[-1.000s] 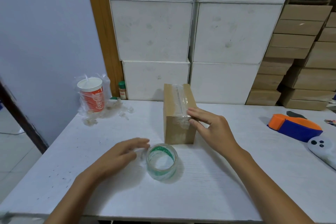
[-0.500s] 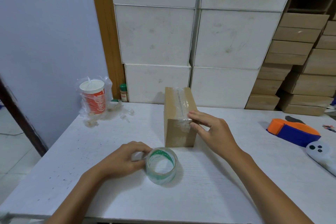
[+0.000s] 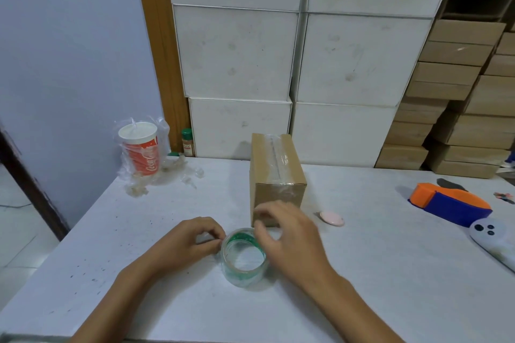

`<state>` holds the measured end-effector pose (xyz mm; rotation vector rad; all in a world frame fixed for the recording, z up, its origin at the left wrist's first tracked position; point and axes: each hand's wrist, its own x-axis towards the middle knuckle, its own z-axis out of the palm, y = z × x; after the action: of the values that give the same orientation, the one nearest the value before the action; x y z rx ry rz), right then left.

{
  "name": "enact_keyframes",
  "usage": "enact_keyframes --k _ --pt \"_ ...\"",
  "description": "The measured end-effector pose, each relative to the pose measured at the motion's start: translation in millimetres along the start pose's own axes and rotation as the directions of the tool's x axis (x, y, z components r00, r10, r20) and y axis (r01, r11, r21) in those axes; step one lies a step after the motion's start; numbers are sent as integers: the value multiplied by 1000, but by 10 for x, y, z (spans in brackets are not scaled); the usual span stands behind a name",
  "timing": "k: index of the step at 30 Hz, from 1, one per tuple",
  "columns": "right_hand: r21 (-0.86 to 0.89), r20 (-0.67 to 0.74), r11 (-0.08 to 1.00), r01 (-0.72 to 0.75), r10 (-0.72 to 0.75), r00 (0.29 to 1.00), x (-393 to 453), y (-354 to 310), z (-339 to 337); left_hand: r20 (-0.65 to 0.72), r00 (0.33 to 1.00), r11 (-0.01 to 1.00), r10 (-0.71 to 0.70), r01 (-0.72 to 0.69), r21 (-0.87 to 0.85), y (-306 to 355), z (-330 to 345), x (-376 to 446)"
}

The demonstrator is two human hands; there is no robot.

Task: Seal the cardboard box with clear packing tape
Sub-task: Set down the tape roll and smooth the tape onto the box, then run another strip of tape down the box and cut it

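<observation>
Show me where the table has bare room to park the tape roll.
Bare: the stretch between the cardboard box and the orange-blue dispenser, past the pink disc; also the near-left corner. Crowded: around the cup in its plastic, and the right edge by the white controller.

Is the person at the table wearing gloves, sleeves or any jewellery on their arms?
No. Both the left hand and the right hand are bare, with no gloves, rings or watch visible. The forearms are uncovered as far as the bottom edge of the picture, so no sleeve shows. No markings or straps appear on either arm.
</observation>
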<state>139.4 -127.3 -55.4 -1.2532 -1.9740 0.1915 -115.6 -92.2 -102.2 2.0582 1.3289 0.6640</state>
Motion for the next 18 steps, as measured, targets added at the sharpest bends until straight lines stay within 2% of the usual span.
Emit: enact_keyframes --k 2,5,8,13,18 --pt "-57 200 983 -175 183 963 -71 28 160 6 1000 1000 2 -1 -8 29 -15 -13" --pt "53 286 936 -347 319 904 -152 109 212 2 1000 1000 -8 8 -17 124 -35 -35" --pt "157 259 875 -458 411 874 -229 183 176 -10 1000 1000 17 -17 7 304 -55 -15" --pt "282 173 818 -501 470 865 -327 246 92 10 992 990 129 -129 59 726 -42 118" --pt "255 133 817 -518 501 855 -366 330 -6 75 968 964 240 -246 97 1080 27 267"
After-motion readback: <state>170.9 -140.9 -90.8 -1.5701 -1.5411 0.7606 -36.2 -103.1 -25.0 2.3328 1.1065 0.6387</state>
